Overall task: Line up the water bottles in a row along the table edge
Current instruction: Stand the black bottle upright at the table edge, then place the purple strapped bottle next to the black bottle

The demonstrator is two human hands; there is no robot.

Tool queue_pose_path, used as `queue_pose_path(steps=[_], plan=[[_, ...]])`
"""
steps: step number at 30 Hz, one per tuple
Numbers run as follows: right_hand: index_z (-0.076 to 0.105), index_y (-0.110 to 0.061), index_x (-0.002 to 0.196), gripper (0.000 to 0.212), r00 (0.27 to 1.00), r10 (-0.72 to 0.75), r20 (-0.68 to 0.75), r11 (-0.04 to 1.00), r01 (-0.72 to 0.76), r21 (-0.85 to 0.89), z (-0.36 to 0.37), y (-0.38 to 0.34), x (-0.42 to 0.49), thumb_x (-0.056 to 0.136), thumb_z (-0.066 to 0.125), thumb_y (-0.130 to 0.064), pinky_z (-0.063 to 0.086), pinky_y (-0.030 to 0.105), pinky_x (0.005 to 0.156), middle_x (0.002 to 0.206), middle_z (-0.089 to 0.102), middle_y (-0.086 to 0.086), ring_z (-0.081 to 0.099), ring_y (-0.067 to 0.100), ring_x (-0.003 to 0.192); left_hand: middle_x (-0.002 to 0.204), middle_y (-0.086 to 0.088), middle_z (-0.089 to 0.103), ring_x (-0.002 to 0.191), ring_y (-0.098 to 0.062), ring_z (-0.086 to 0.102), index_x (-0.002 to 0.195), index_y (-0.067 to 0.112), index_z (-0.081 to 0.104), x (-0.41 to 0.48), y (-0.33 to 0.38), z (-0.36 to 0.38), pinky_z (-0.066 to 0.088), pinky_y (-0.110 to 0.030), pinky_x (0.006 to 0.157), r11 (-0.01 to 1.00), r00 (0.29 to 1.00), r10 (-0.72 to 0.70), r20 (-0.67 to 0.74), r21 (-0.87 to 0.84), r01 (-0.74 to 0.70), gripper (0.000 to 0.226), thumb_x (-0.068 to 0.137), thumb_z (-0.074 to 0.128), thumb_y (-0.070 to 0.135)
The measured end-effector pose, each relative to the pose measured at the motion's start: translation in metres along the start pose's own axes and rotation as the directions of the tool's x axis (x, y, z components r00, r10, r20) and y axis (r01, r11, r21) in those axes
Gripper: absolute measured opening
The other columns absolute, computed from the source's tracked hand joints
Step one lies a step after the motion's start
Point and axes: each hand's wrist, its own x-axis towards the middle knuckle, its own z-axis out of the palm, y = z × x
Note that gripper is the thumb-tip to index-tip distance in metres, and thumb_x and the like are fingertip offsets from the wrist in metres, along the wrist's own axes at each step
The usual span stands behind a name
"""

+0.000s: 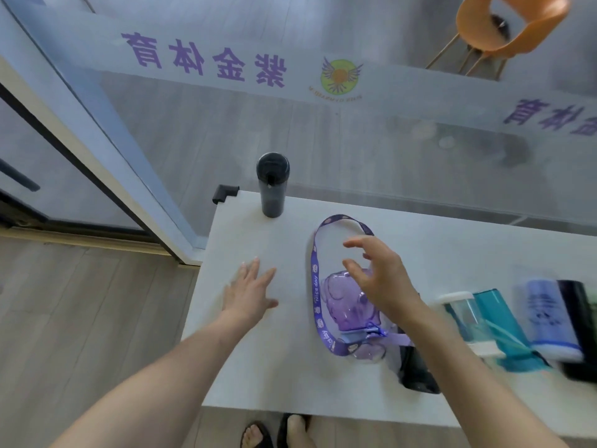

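Observation:
A tall black bottle [273,184] stands upright at the far left corner of the white table [258,350]. A purple transparent bottle [347,307] with a purple lanyard strap [315,279] stands near the middle. My right hand [378,273] hovers just above it, fingers spread, holding nothing. My left hand [250,289] rests flat and open on the table to its left. On the right lie several bottles side by side: a clear one with white ends [465,318], a teal one [504,328], a blue-white one [549,318] and a dark one [578,321]. A black object [416,370] is partly hidden under my right forearm.
A glass wall with purple lettering [206,56] runs along the table's far edge. A black corner guard [223,193] caps the far left corner. An orange chair [504,24] stands beyond the glass. My feet in sandals [277,431] show below the near edge.

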Motion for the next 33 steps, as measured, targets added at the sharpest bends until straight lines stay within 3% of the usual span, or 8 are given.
queue_pose_path(steps=[5, 9, 15, 18, 21, 25, 28, 33], plan=[[0.061, -0.025, 0.130, 0.055, 0.989, -0.075, 0.128, 0.972, 0.102, -0.213, -0.010, 0.035, -0.064, 0.081, 0.082, -0.036, 0.041, 0.043, 0.110, 0.144, 0.054, -0.005, 0.044, 0.013, 0.136, 0.168, 0.001, -0.027, 0.155, -0.030, -0.021, 0.159, 0.049, -0.005, -0.017, 0.022, 0.025, 0.023, -0.071, 0.113, 0.992, 0.998, -0.029, 0.063, 0.125, 0.021, 0.110, 0.082, 0.072, 0.065], [0.026, -0.046, 0.154, 0.103, 0.908, 0.037, 0.418, 0.921, 0.131, -0.366, -0.006, 0.048, -0.084, 0.066, 0.070, -0.077, 0.014, 0.039, 0.125, 0.169, -0.005, -0.015, -0.009, 0.010, 0.155, 0.167, 0.001, -0.027, 0.155, -0.030, -0.020, 0.158, 0.050, -0.007, -0.013, 0.021, 0.024, 0.026, -0.071, 0.111, 0.989, 0.997, -0.015, 0.077, 0.148, 0.003, 0.112, 0.081, 0.072, 0.066], [0.006, -0.049, 0.156, 0.125, 0.832, 0.086, 0.548, 0.872, 0.203, -0.446, -0.010, 0.044, -0.089, 0.058, 0.079, -0.073, 0.007, 0.043, 0.123, 0.159, -0.039, -0.014, -0.033, 0.013, 0.148, 0.167, 0.002, -0.027, 0.155, -0.030, -0.019, 0.158, 0.051, -0.009, -0.013, 0.020, 0.024, 0.027, -0.072, 0.111, 0.988, 0.997, -0.010, 0.081, 0.155, -0.003, 0.112, 0.081, 0.071, 0.069], [0.008, -0.049, 0.155, 0.118, 0.867, 0.066, 0.493, 0.880, 0.183, -0.439, -0.020, 0.050, -0.094, 0.065, 0.084, -0.059, 0.008, 0.033, 0.120, 0.164, -0.029, -0.012, -0.022, 0.014, 0.153, 0.167, 0.002, -0.028, 0.155, -0.030, -0.020, 0.158, 0.051, -0.009, -0.012, 0.019, 0.025, 0.026, -0.072, 0.111, 0.989, 0.996, -0.005, 0.085, 0.146, -0.007, 0.112, 0.081, 0.071, 0.069], [0.027, -0.043, 0.151, 0.097, 0.924, 0.089, 0.371, 0.904, 0.081, -0.419, -0.033, 0.069, -0.110, 0.072, 0.082, -0.043, 0.031, 0.033, 0.118, 0.167, 0.007, -0.004, 0.016, 0.019, 0.153, 0.167, 0.002, -0.028, 0.155, -0.030, -0.020, 0.158, 0.051, -0.009, -0.012, 0.019, 0.025, 0.025, -0.073, 0.111, 0.990, 0.996, -0.005, 0.088, 0.142, -0.008, 0.113, 0.080, 0.071, 0.069], [0.052, -0.033, 0.135, 0.060, 0.938, 0.108, 0.330, 0.918, 0.033, -0.396, -0.031, 0.086, -0.127, 0.081, 0.074, -0.020, 0.053, 0.030, 0.089, 0.138, 0.052, -0.010, 0.058, 0.016, 0.118, 0.167, 0.002, -0.028, 0.155, -0.030, -0.020, 0.158, 0.050, -0.010, -0.013, 0.019, 0.025, 0.025, -0.073, 0.112, 0.989, 0.996, -0.003, 0.092, 0.147, -0.011, 0.112, 0.081, 0.071, 0.068], [0.059, -0.033, 0.121, 0.044, 0.958, 0.054, 0.280, 0.922, 0.060, -0.383, -0.028, 0.085, -0.125, 0.085, 0.069, -0.011, 0.054, 0.028, 0.071, 0.117, 0.064, -0.013, 0.065, 0.015, 0.092, 0.167, 0.002, -0.028, 0.155, -0.031, -0.020, 0.158, 0.050, -0.011, -0.013, 0.020, 0.025, 0.025, -0.073, 0.112, 0.988, 0.996, -0.003, 0.089, 0.153, -0.011, 0.113, 0.081, 0.070, 0.069], [0.062, -0.032, 0.115, 0.027, 0.925, -0.020, 0.379, 0.918, 0.167, -0.359, -0.036, 0.071, -0.104, 0.092, 0.066, -0.019, 0.055, 0.033, 0.075, 0.106, 0.066, -0.012, 0.062, 0.012, 0.093, 0.167, 0.002, -0.028, 0.155, -0.031, -0.020, 0.157, 0.051, -0.011, -0.012, 0.018, 0.026, 0.025, -0.073, 0.112, 0.989, 0.996, 0.002, 0.091, 0.150, -0.016, 0.112, 0.081, 0.070, 0.069]])
